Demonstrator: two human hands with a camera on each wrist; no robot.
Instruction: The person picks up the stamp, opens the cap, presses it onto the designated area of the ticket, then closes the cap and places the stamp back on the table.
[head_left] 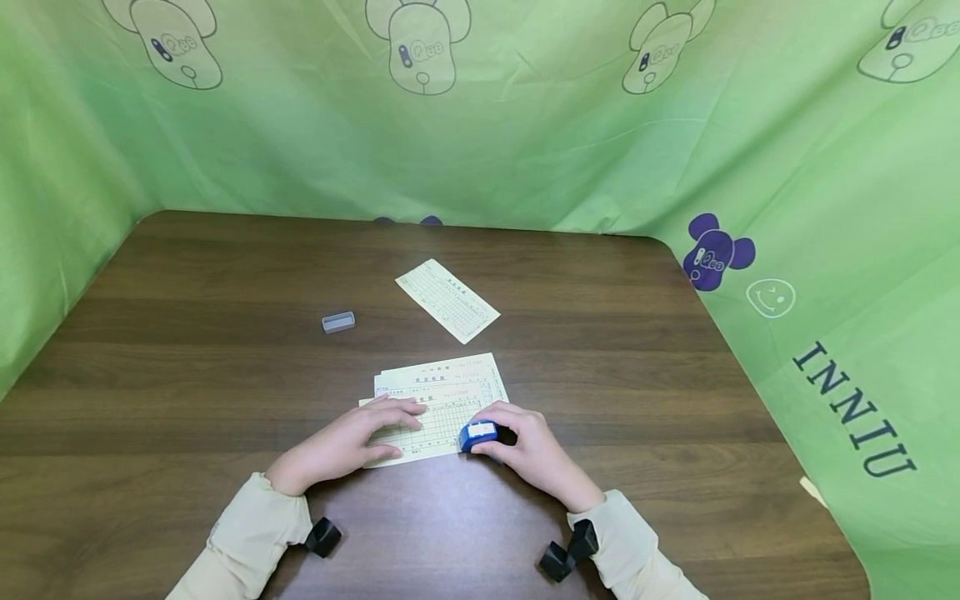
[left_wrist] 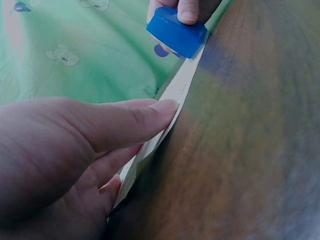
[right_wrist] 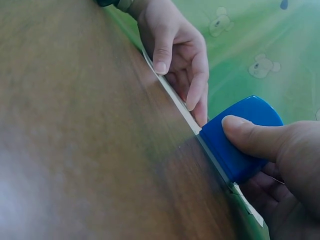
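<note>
A small stack of pale yellow printed forms lies on the dark wooden table just in front of me. My left hand rests flat on the stack's left part, fingers straight, pressing the paper down. My right hand grips a blue stamp and holds it down on the stack's lower right corner. In the right wrist view the thumb lies on the blue stamp at the paper's edge. The left wrist view shows the stamp beyond my fingertips.
A single yellow form lies apart, farther back on the table. A small clear grey cap or case sits to its left. Green printed cloth surrounds the table at the back and both sides.
</note>
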